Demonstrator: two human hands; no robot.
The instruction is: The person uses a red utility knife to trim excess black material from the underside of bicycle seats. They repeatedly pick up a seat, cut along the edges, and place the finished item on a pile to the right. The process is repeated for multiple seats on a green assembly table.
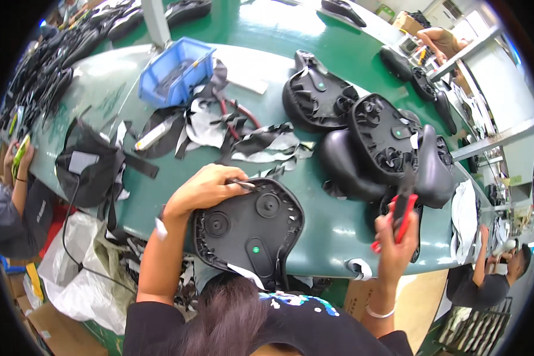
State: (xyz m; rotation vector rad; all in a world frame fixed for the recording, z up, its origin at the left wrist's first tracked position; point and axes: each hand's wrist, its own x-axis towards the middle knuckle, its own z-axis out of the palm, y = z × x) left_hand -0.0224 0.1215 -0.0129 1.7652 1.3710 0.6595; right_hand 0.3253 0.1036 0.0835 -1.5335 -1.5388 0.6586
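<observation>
A black bicycle saddle (pixel 246 222) lies underside up at the table's near edge, its broad end away from me and its nose toward me. My left hand (pixel 210 188) is closed at its far left rim, pinching a dark bit there; whether this is the edge of the saddle's cover, I cannot tell. A pale strip (pixel 246 275) hangs at the saddle's near side. To the right, my right hand (pixel 393 240) grips red-handled pliers (pixel 404 213) with the dark jaws pointing away from me. The pliers are held apart from my saddle, in front of the stacked saddles (pixel 382 133).
Black and white material scraps (pixel 267 142) lie beyond my saddle, near a blue bin (pixel 175 74). A black bag-like piece (pixel 89 163) and a white sack (pixel 86 261) are at left. Co-workers sit at left (pixel 18 207) and right (pixel 489 273). A metal post (pixel 155 24) rises behind the bin.
</observation>
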